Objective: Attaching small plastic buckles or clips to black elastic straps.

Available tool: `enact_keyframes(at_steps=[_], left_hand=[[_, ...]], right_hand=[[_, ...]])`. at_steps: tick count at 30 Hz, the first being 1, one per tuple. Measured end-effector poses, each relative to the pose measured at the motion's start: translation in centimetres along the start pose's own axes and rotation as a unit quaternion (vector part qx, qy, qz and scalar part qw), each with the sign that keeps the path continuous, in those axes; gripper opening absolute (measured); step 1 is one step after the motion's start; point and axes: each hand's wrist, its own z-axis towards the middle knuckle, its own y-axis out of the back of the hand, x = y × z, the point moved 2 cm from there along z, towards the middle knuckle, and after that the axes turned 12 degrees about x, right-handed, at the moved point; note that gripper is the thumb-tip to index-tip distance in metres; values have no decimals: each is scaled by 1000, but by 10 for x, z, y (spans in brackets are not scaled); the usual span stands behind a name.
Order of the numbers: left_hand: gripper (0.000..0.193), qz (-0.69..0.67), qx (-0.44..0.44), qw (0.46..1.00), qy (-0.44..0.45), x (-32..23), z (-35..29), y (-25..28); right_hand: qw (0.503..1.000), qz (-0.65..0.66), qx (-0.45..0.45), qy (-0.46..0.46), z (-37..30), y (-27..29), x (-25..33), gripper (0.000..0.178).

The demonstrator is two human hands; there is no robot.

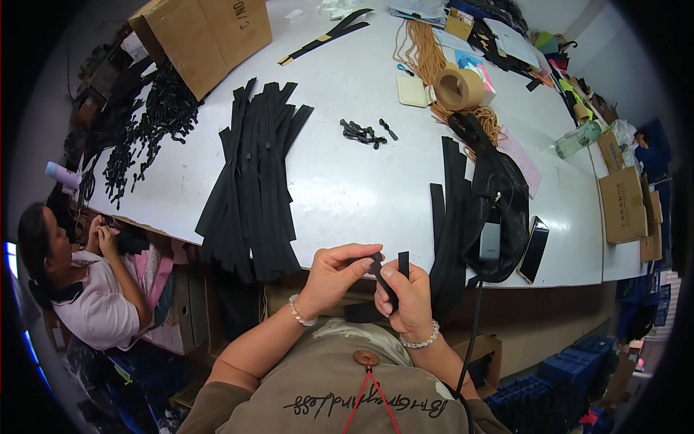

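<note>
In front of my body, at the table's near edge, both hands hold a black fabric strap (pixel 385 286). The fingertips of my left hand (pixel 338 276) pinch its upper part, along with a small dark piece too hidden to name. My right hand (pixel 407 298) closes round the strap lower down, and a short flat end sticks up above its thumb. Beyond my hands lies a small cluster of black cord pulls (pixel 361 134). A large stack of black straps (pixel 253 173) spreads to the left; more black straps (pixel 453 206) lie to the right.
A black mesh bag (pixel 510 181) holding a grey device (pixel 490 241) lies right, beside a phone (pixel 533 249); a cable (pixel 473 340) hangs toward me. Farther off are a tape roll (pixel 460 88), tan cords (pixel 421 54), a cardboard box (pixel 202 43) and a heap of black pulls (pixel 170 108). A co-worker (pixel 101 289) sits left.
</note>
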Motion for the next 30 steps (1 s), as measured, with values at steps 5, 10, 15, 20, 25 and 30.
enact_keyframes(at_steps=[5, 10, 15, 20, 25, 30], left_hand=[[20, 28, -5, 1000, -14, 2, 1, 0], [19, 26, -7, 999, -31, 5, 0, 0], [19, 22, -5, 999, -47, 6, -1, -1], [18, 29, -11, 999, -43, 7, -1, 1], [18, 36, -8, 997, -61, 2, 1, 3], [20, 51, 3, 996, -75, 0, 3, 3]], right_hand=[[1000, 24, 5, 8, 0, -2, -1, 13], [999, 24, -5, 19, 0, -5, -2, 12], [999, -18, -15, 32, 2, -4, -7, 12], [998, -25, -13, 51, 3, -1, -11, 12], [998, -46, -2, 32, 8, -2, -5, 15], [999, -38, 11, 12, 6, 0, 2, 17]])
